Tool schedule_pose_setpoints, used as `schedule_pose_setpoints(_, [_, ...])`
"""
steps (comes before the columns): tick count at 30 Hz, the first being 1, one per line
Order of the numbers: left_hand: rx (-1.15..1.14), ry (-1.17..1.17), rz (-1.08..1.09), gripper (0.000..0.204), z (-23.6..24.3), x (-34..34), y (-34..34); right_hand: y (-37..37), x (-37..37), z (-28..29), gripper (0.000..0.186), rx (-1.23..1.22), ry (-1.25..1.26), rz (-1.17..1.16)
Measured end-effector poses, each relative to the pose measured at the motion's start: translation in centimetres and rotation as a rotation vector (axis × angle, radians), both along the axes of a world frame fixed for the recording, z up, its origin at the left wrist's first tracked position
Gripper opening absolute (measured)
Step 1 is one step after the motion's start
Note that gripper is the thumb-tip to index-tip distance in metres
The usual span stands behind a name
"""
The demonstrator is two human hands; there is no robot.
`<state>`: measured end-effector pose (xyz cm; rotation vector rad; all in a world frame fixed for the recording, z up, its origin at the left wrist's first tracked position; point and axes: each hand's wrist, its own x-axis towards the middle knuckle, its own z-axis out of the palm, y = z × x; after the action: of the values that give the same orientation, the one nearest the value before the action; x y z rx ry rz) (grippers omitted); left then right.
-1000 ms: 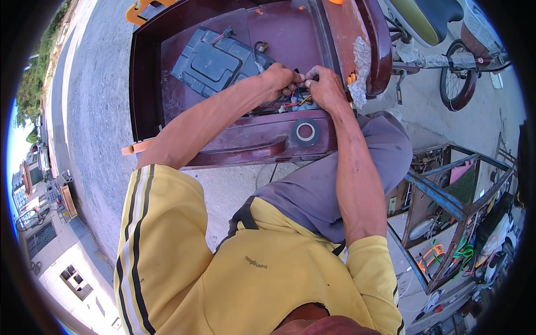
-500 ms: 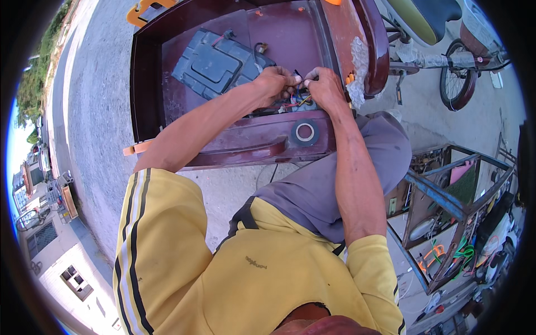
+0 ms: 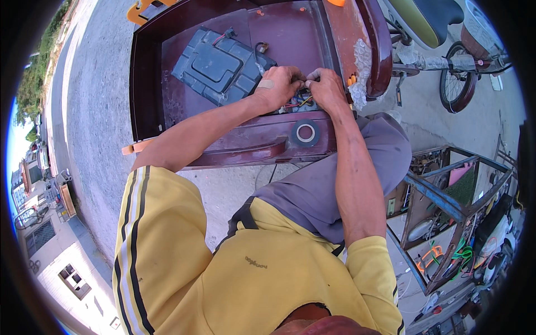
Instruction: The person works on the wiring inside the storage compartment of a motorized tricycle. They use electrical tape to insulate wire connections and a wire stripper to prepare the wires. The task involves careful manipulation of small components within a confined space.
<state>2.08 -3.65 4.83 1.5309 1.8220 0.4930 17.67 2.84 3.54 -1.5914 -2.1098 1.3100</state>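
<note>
Both forearms (image 3: pixel 360 167) forward; left hand (image 3: pixel 279 87), right hand (image 3: pixel 326 88) close together beside wires (image 3: pixel 305 101); fingers (image 3: pixel 315 76) pinched, held item unclear.

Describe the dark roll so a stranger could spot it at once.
Find the maroon cargo box in the upper part of the picture. On its near ledge, left of the right forearm and just below the coloured wires, the dark roll lies flat. Its pale inner ring and open centre set it apart from the blocky grey case and the wires.
</note>
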Motion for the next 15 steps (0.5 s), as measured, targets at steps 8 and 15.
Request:
schedule_pose_setpoints(8, [0.202, 0.293, -0.188, 0.019, -1.0, 0.4, -0.2, -0.2, -0.2, 0.5, 0.018, 0.025, -0.027, 0.016])
schedule_pose_setpoints(15, [0.079, 0.248, -0.115, 0.022, -0.7, 0.1, 0.2, -0.2, -0.2, 0.0, 0.015, 0.020, -0.004, -0.003])
